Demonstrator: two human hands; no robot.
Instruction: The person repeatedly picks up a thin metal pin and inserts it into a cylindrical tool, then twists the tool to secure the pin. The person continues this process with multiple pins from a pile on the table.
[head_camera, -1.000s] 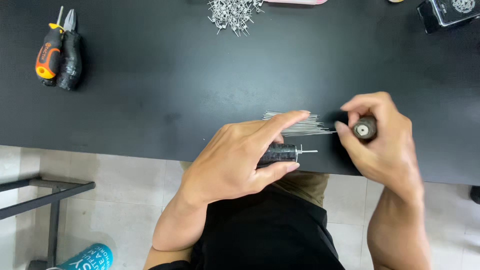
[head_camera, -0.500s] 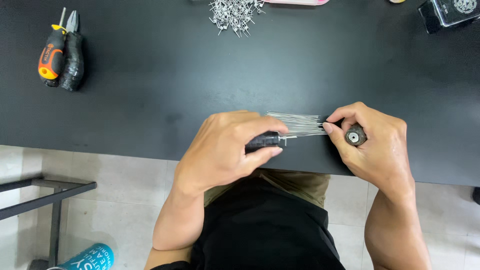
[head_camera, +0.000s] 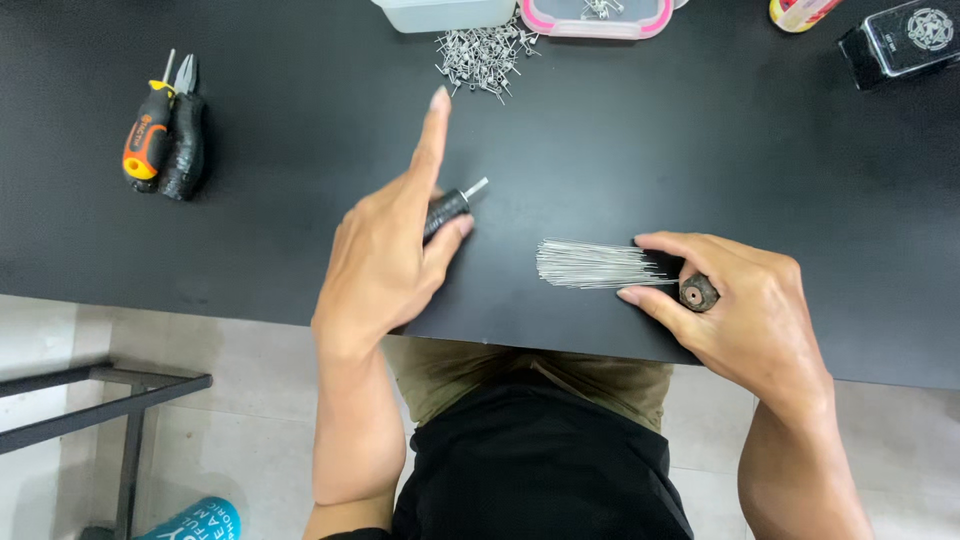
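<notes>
Left hand clasps black tool, metal tip aimed up-right, index finger straight. Right hand pinches small round knob beside wire bundle. Wires lie flat on black table, long axis left-right, nearer right hand, apart from tool.

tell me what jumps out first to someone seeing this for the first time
Two bare hands over a black table: the left hand grips a small black tool with a metal tip, its forefinger pointing up the table. The right hand pins a fan of thin silver wires near the front edge. A heap of small metal pieces lies at the far edge.
</notes>
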